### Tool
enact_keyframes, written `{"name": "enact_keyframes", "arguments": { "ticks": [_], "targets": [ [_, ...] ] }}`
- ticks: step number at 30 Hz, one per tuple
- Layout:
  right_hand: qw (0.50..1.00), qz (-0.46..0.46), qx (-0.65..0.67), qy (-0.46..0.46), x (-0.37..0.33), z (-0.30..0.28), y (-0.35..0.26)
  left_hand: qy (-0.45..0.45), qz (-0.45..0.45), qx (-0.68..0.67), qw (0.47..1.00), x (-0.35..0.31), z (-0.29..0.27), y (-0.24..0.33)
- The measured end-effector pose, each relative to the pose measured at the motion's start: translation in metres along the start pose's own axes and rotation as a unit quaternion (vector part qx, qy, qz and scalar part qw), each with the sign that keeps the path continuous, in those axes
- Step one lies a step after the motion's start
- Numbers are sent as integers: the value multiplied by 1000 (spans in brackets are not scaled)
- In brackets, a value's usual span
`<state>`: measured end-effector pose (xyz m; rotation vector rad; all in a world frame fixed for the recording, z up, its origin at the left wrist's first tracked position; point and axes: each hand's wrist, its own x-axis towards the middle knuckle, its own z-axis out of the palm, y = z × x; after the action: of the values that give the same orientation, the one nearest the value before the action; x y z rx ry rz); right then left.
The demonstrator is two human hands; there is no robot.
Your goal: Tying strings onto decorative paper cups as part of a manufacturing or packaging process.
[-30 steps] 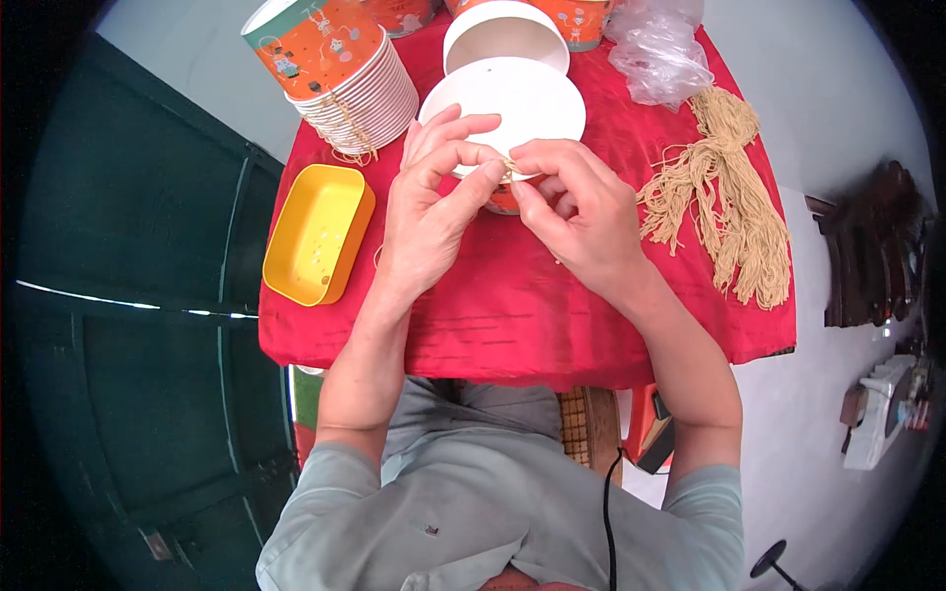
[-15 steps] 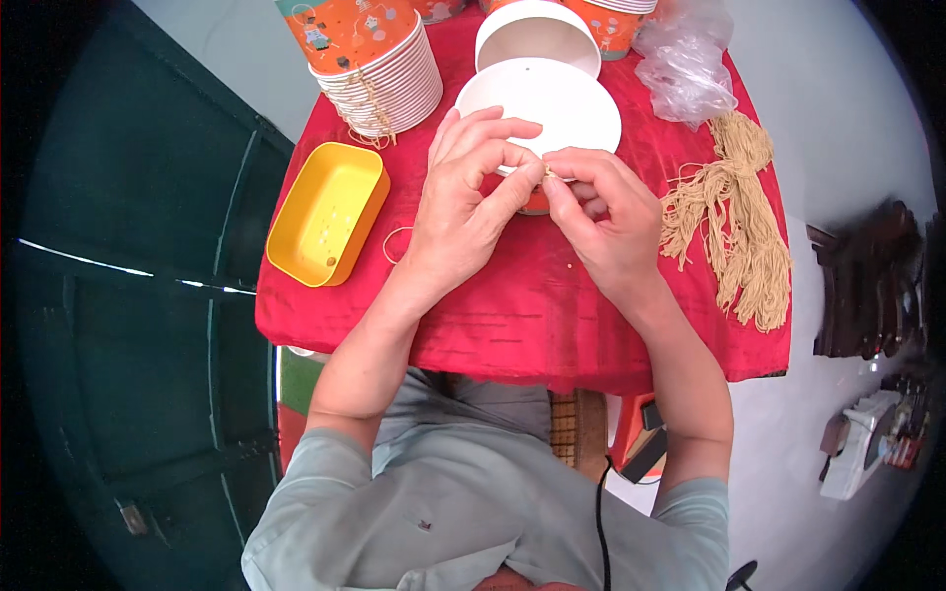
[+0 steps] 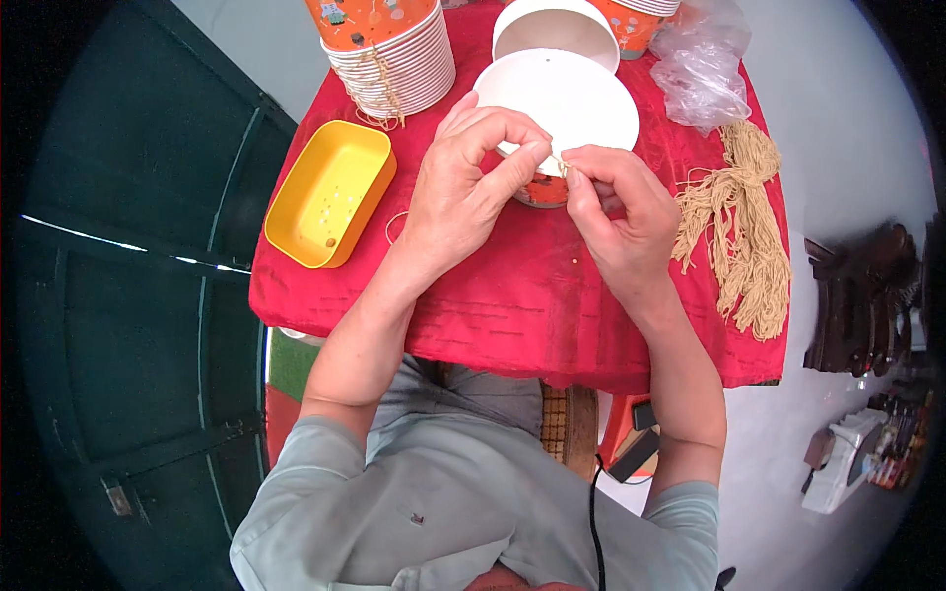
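Centre frame: left hand (image 3: 471, 187) and right hand (image 3: 616, 212) are together, pinching a string (image 3: 560, 165) at the orange cup (image 3: 543, 189). Threading appears unfinished; string bundle (image 3: 741, 229) waits at right.

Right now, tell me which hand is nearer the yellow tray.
Left. The left hand works over the red cloth just right of the yellow tray, apart from it; the right hand sits farther off, beyond the left hand.
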<state>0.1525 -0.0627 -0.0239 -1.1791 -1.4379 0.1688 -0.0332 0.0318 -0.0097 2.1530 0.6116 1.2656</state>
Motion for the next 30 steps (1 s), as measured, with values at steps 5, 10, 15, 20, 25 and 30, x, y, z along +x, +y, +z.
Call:
{"name": "enact_keyframes", "arguments": {
  "ticks": [5, 10, 15, 20, 25, 30],
  "targets": [
    [986, -117, -123, 5, 2, -5, 4, -13, 14, 56, 998, -3, -1, -2],
    [963, -193, -187, -26, 6, -12, -1, 9, 35, 85, 996, -1, 3, -4],
    [958, -211, -189, -51, 11, -14, -5, 36, 48, 100, 993, 1, 5, -5],
    [966, -196, -159, -50, 7, -13, 5, 33, 58, 100, 993, 0, 5, -7],
    [995, -56, -51, -61, 2, -7, -6, 19, 55, 41, 997, -3, 5, 1],
    [997, -7, -41, -69, -3, -2, 0, -28, 46, 40, 998, -5, 0, 10]
  ]
}}
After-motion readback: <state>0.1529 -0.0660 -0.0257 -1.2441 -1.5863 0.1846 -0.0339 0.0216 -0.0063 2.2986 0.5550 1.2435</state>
